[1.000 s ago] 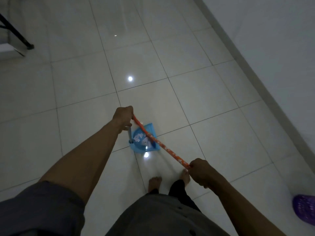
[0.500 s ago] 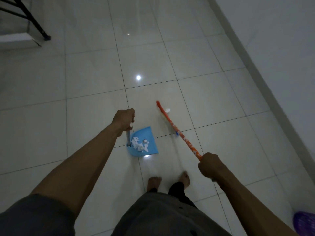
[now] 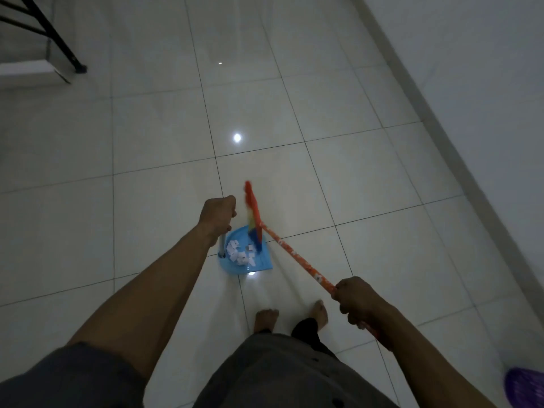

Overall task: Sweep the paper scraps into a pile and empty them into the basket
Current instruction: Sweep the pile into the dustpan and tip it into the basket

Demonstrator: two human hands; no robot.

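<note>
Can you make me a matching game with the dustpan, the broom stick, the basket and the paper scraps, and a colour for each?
Things:
1. dustpan
2. broom stick
3. basket
4. paper scraps

Colours:
A. white
B. purple
C. blue
D. orange-red

Pairs: 1-C, 2-D, 3-B, 4-A

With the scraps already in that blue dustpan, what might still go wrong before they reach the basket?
1. The paper scraps lie loose in the shallow dustpan; tilting it while the left hand carries it may spill them.
2. The broom head hangs blurred just over the pan, so a flick might knock scraps out.
3. The purple basket sits far off to the right, a long carry.
</note>
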